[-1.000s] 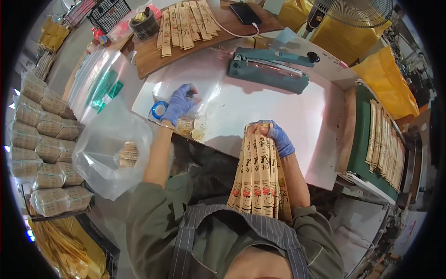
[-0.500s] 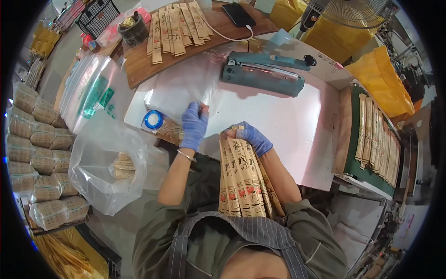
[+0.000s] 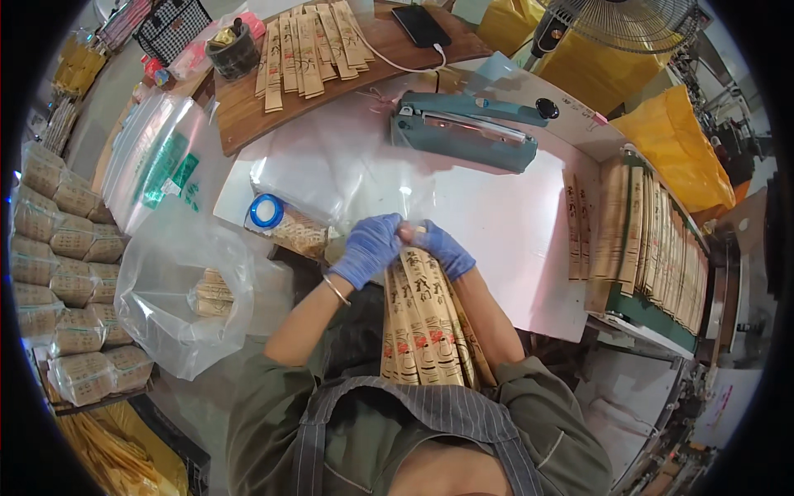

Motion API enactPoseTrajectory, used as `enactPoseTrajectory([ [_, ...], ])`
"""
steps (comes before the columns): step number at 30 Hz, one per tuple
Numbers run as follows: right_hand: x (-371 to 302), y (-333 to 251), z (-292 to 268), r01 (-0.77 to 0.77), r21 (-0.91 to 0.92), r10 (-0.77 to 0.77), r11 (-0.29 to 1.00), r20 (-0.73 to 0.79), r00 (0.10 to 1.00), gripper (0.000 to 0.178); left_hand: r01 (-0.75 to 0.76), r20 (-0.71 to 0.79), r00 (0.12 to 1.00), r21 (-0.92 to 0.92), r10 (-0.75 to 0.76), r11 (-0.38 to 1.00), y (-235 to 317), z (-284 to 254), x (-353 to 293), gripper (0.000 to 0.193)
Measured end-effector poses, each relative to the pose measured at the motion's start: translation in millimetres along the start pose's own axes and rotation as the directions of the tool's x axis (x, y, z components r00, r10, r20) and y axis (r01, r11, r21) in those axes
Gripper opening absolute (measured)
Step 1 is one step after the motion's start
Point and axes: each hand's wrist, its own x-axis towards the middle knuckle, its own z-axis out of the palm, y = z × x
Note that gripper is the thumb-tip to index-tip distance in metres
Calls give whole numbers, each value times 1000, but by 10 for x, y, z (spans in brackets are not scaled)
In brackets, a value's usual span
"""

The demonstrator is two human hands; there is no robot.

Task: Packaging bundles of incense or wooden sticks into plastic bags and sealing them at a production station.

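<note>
A bundle of long, narrow brown paper packets, like chopstick sleeves with dark writing and red print, stands upright against my apron. My right hand, in a blue glove with bare fingertips, is closed round its top end. Against it from the left, my left hand, gloved the same way, pinches what looks like the edge of a clear plastic bag. The thin film spreads over the white worktop just beyond the fingers. Exactly where film and packets meet is hidden by the hands.
A green bag sealer stands at the back. To the right, a rack holds many packets; more lie on a wooden board. A blue tape roll, an open plastic sack and stacked wrapped bundles are on the left.
My left hand has moved right and nearer me, meeting my right hand at the bundle's top and drawing the film along. More packets now show at the right rack, two on the worktop's edge.
</note>
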Motion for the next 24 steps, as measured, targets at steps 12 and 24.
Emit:
enactPoseTrajectory([
  [12, -190, -46, 14, 145, -52, -140, 988, 82, 987, 39, 490, 220, 868, -524, -445, 696, -258, -228, -923, 31],
  [24, -188, -41, -10, 146, -24, -145, 989, 46, 988, 39, 32, 410, 888, 395, -208, 918, 359, -113, -338, 70],
])
